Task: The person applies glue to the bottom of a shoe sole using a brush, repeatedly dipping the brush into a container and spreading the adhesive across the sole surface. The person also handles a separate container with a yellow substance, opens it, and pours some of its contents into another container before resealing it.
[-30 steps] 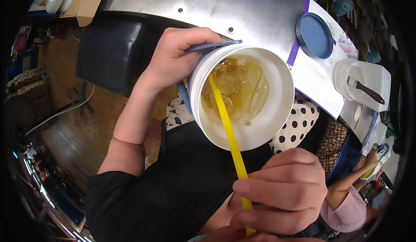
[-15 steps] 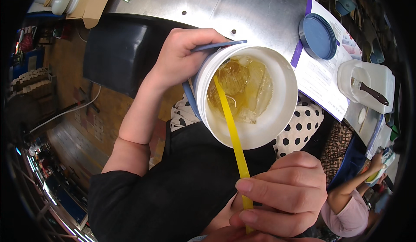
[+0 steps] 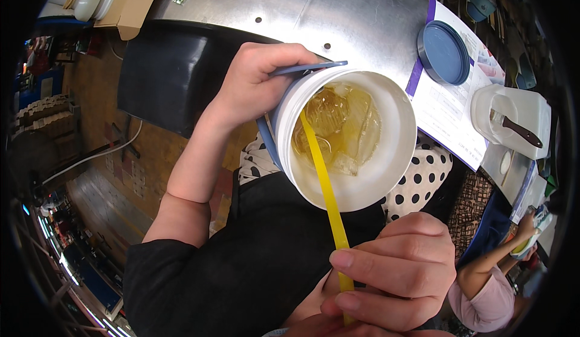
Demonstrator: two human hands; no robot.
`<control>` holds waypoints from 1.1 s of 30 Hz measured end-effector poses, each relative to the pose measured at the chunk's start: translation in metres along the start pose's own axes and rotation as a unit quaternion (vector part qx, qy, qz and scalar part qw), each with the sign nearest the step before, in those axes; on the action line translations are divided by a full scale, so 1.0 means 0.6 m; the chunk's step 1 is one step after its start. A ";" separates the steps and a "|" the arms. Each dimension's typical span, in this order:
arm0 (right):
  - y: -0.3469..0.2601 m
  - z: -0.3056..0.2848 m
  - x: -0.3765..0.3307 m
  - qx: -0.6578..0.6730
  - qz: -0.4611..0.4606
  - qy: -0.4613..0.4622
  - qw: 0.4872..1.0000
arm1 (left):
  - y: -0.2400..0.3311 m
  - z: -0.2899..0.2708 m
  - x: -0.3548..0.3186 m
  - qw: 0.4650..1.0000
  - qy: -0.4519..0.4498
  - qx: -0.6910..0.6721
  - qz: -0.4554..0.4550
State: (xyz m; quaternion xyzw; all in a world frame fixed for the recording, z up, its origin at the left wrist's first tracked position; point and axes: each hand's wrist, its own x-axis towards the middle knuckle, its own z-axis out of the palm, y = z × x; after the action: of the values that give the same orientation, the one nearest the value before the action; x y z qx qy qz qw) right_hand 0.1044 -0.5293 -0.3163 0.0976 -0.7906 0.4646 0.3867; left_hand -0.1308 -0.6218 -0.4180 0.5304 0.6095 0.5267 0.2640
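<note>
2 hands: left hand (image 3: pixel 257 86) grips tub (image 3: pixel 344 138); right hand (image 3: pixel 393 276) below, holding stick (image 3: pixel 323 180).

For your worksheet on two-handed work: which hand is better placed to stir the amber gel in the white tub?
The right hand. It already grips the yellow stick, whose tip sits in the gel. The left hand is occupied holding the white tub by its rim.
</note>
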 end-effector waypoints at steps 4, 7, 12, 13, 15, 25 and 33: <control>-0.004 0.003 0.000 -0.012 0.006 0.020 1.000 | -0.001 -0.002 0.000 1.000 -0.003 0.008 0.001; -0.023 -0.018 0.005 -0.036 0.082 -0.076 0.993 | 0.000 -0.002 0.000 1.000 -0.003 0.007 0.003; -0.006 0.003 -0.002 0.000 0.005 0.028 1.000 | 0.002 0.000 0.000 1.000 0.002 -0.001 0.009; -0.001 0.008 -0.004 0.007 -0.010 0.041 0.999 | 0.002 0.000 0.000 1.000 0.002 -0.003 0.008; 0.001 0.010 -0.004 0.008 -0.007 0.022 1.000 | 0.002 -0.001 0.000 1.000 -0.002 0.002 0.002; 0.014 -0.003 -0.023 0.007 -0.045 0.008 0.999 | 0.003 0.000 0.000 1.000 -0.004 -0.004 0.006; -0.001 0.010 -0.002 0.004 -0.011 0.048 0.999 | 0.001 -0.001 -0.001 1.000 -0.006 0.005 0.006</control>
State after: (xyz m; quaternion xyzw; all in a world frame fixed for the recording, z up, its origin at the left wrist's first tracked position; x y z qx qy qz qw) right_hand 0.1027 -0.5348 -0.3183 0.0856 -0.7682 0.4678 0.4285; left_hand -0.1307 -0.6225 -0.4173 0.5388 0.6074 0.5218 0.2618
